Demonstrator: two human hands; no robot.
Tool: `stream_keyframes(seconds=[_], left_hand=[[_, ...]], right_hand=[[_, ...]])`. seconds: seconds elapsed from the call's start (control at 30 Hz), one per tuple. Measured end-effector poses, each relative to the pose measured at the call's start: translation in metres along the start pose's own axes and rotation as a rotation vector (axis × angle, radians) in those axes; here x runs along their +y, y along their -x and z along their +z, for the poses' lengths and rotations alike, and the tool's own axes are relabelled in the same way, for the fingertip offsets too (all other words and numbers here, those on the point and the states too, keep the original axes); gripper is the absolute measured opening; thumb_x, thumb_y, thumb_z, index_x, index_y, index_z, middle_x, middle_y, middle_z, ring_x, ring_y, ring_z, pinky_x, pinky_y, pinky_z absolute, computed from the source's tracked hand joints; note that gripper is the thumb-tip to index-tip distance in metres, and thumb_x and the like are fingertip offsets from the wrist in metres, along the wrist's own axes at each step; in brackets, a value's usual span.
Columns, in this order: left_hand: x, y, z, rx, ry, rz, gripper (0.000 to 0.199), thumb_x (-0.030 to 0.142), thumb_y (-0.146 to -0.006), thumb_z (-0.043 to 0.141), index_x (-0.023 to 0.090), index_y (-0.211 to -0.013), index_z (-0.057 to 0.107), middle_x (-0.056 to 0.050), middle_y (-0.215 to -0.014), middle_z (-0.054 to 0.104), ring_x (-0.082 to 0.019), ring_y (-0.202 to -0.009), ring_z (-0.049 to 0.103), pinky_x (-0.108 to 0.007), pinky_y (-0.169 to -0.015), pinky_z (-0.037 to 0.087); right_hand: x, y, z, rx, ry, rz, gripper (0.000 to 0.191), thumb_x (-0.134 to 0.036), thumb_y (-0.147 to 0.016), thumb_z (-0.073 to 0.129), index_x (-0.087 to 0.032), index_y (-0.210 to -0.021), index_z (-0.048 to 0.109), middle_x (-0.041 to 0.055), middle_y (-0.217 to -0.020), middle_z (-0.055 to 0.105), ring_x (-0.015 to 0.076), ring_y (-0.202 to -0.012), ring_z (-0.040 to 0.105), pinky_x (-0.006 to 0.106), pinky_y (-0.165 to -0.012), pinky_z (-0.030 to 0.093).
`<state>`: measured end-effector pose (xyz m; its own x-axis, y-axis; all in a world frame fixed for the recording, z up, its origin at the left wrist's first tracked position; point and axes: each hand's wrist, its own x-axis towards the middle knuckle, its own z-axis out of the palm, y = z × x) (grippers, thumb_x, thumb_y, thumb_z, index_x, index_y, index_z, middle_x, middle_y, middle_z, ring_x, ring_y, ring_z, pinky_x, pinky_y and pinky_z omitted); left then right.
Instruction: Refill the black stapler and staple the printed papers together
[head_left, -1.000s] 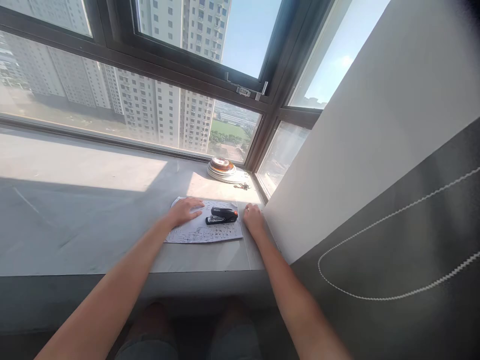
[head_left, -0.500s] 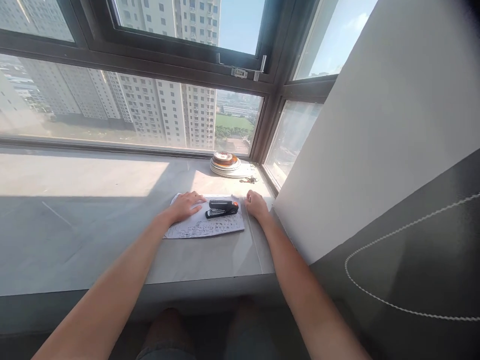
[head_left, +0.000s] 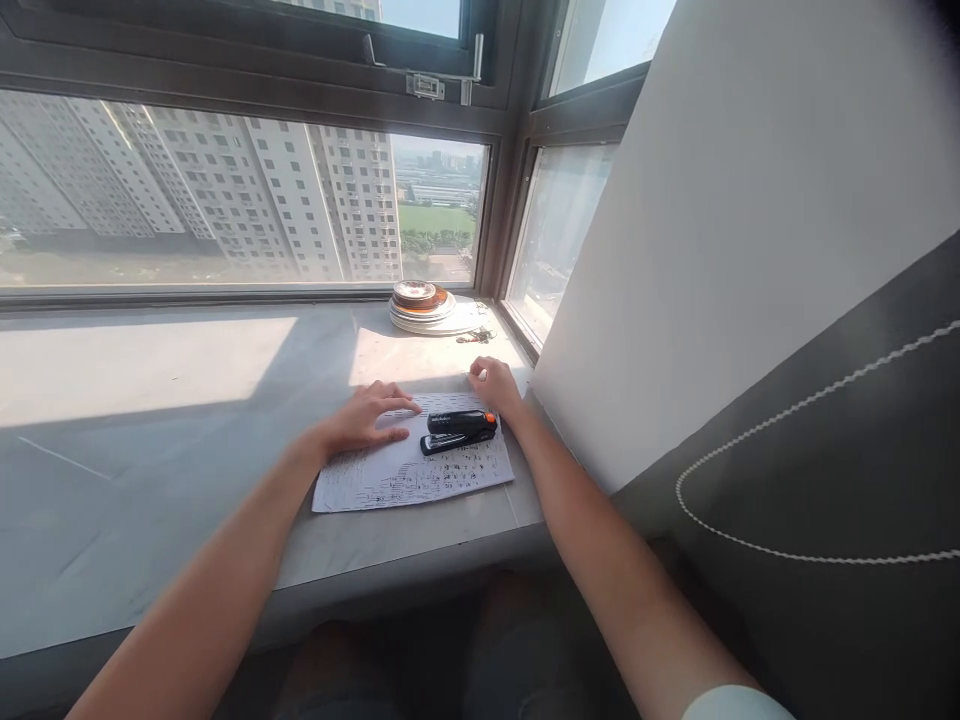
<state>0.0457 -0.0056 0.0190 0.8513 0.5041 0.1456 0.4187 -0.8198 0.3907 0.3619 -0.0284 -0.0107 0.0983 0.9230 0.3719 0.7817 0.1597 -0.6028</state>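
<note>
Sheets of handwritten paper lie on the windowsill, close to its front edge. A black stapler with an orange button rests on their right half, its orange end toward the right. My left hand lies on the left part of the paper, fingers spread, thumb and forefinger pointing at the stapler. At the paper's upper right corner is my right hand, its thumb and forefinger pinched together. Whatever those fingertips hold is too small to make out.
A stack of round plates or lids stands by the window corner, with a small dark tangled item beside it. A slanted white wall rises on the right. A beaded cord hangs in front of the grey panel.
The view has shifted. The paper and stapler now appear nearer the sill's front edge, and the stapler sits further right of my left hand. My right hand is at the paper's upper corner.
</note>
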Motion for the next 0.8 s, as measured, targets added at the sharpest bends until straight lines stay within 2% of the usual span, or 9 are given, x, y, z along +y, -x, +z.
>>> stream_keyframes(seconds=[0.17, 0.33, 0.43, 0.6, 0.7, 0.77, 0.8], left_hand=[[0.002, 0.001, 0.003, 0.036, -0.017, 0.018, 0.039, 0.054, -0.096, 0.064, 0.039, -0.130, 0.073, -0.006, -0.134, 0.065, -0.031, -0.124, 0.055, -0.048, -0.110, 0.036], [-0.004, 0.004, 0.006, 0.062, -0.014, 0.031, 0.036, 0.047, -0.098, 0.061, 0.036, -0.130, 0.073, -0.005, -0.133, 0.067, -0.029, -0.125, 0.058, -0.047, -0.111, 0.037], [-0.008, 0.006, 0.008, 0.088, 0.019, 0.033, 0.036, 0.046, -0.096, 0.063, 0.036, -0.129, 0.074, -0.005, -0.133, 0.068, -0.029, -0.125, 0.059, -0.047, -0.112, 0.037], [-0.006, 0.011, 0.009, 0.140, 0.037, 0.003, 0.036, 0.048, -0.097, 0.061, 0.035, -0.127, 0.075, -0.005, -0.136, 0.067, -0.028, -0.126, 0.060, -0.046, -0.114, 0.038], [-0.012, 0.034, 0.000, 0.327, -0.002, -0.196, 0.037, 0.047, -0.098, 0.056, 0.033, -0.127, 0.074, -0.008, -0.142, 0.063, -0.030, -0.129, 0.059, -0.047, -0.114, 0.041], [-0.025, 0.072, -0.010, 0.451, -0.067, -0.447, 0.038, 0.045, -0.098, 0.053, 0.030, -0.126, 0.074, -0.011, -0.145, 0.061, -0.034, -0.131, 0.057, -0.053, -0.115, 0.041], [-0.033, 0.098, -0.016, 0.453, -0.122, -0.582, 0.040, 0.045, -0.097, 0.054, 0.028, -0.128, 0.073, -0.014, -0.148, 0.059, -0.037, -0.133, 0.055, -0.058, -0.116, 0.039]], right_hand=[[-0.015, 0.009, 0.001, 0.098, 0.080, -0.124, 0.015, -0.026, -0.098, 0.053, -0.022, -0.092, 0.066, 0.0075, -0.106, 0.068, 0.0252, -0.105, 0.058, 0.039, -0.088, 0.049], [-0.023, 0.021, 0.011, -0.076, 0.264, -0.119, 0.021, -0.040, -0.097, 0.064, -0.021, -0.107, 0.067, 0.0118, -0.128, 0.062, 0.0298, -0.119, 0.054, 0.045, -0.096, 0.048], [-0.022, 0.023, 0.015, -0.118, 0.340, -0.119, 0.022, -0.036, -0.099, 0.062, -0.019, -0.113, 0.064, 0.0134, -0.127, 0.062, 0.0284, -0.118, 0.054, 0.041, -0.094, 0.049], [-0.026, 0.023, 0.017, -0.112, 0.349, -0.096, 0.018, -0.027, -0.102, 0.055, -0.016, -0.114, 0.064, 0.0126, -0.114, 0.069, 0.0257, -0.111, 0.061, 0.034, -0.085, 0.051], [-0.029, 0.023, 0.017, -0.172, 0.317, -0.118, 0.025, -0.024, -0.103, 0.053, -0.017, -0.124, 0.064, 0.0123, -0.120, 0.072, 0.0250, -0.114, 0.065, 0.035, -0.092, 0.052], [-0.029, 0.022, 0.017, -0.204, 0.293, -0.150, 0.031, -0.023, -0.104, 0.050, -0.019, -0.133, 0.063, 0.0124, -0.131, 0.070, 0.0248, -0.123, 0.063, 0.037, -0.100, 0.052], [-0.029, 0.021, 0.017, -0.216, 0.279, -0.167, 0.035, -0.023, -0.105, 0.048, -0.020, -0.137, 0.061, 0.0123, -0.138, 0.067, 0.0248, -0.129, 0.061, 0.038, -0.104, 0.050]])
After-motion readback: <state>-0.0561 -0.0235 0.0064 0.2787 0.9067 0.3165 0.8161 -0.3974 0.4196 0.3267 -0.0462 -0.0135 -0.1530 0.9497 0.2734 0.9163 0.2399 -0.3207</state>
